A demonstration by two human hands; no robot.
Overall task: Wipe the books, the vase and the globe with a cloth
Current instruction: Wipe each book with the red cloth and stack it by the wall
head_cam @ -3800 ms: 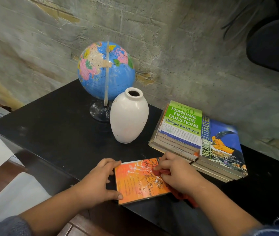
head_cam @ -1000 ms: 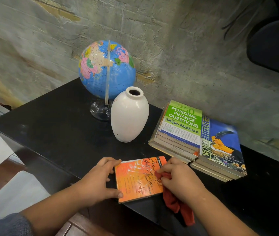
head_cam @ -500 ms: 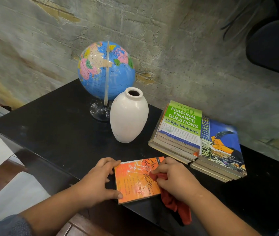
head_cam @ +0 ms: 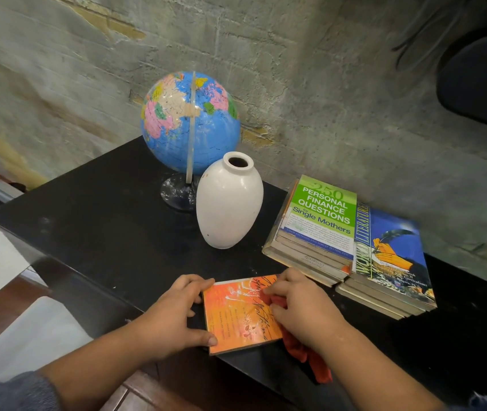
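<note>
So the right hand (head_cam: 301, 310) has slid back up the cover from the near-right corner, fingers curled on the bunched red cloth (head_cam: 304, 351), whose tail trails by the wrist. Under it is the orange book (head_cam: 236, 315). The left hand (head_cam: 174, 318) still grips the opposite edge. Looks mid-wipe on this one. Just past the right hand is the book stack (head_cam: 322, 221). The vase (head_cam: 228, 203) and globe (head_cam: 188, 123) sit further out on the tabletop (head_cam: 102, 226), probably still to do.

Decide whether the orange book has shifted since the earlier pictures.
No. The orange book stays at the front edge of the table, equally near the book stack; the left hand holds it, the right hand the red cloth.
</note>
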